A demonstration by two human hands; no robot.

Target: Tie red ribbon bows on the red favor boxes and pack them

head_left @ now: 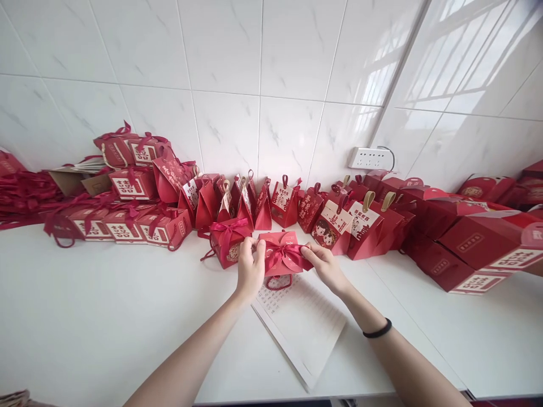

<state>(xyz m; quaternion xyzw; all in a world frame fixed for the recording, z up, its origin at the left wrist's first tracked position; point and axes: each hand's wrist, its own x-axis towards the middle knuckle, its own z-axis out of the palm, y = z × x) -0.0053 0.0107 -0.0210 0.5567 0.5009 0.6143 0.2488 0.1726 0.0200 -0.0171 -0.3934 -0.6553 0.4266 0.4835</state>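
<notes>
A small red gift box (276, 237) sits in the middle, tied with a shiny dark red ribbon (283, 254) in a bow on top. My left hand (251, 268) is closed at the bow's left side, thumb over the ribbon at the box edge. Between the thumb and fingers of my right hand (327, 265) is the bow's right loop. A twisted red cord handle (279, 282) hangs from the box's near side, over an open notebook (309, 330) with handwriting. Just left of my left hand stands another ribbon-tied red box (229, 240).
Stacked red boxes (133, 183) and a heap of loose red ribbons (25, 195) occupy the back left. Upright red bags (284, 203) line the tiled wall. Larger red boxes (470, 243) are piled at right, below a white power strip (371, 158).
</notes>
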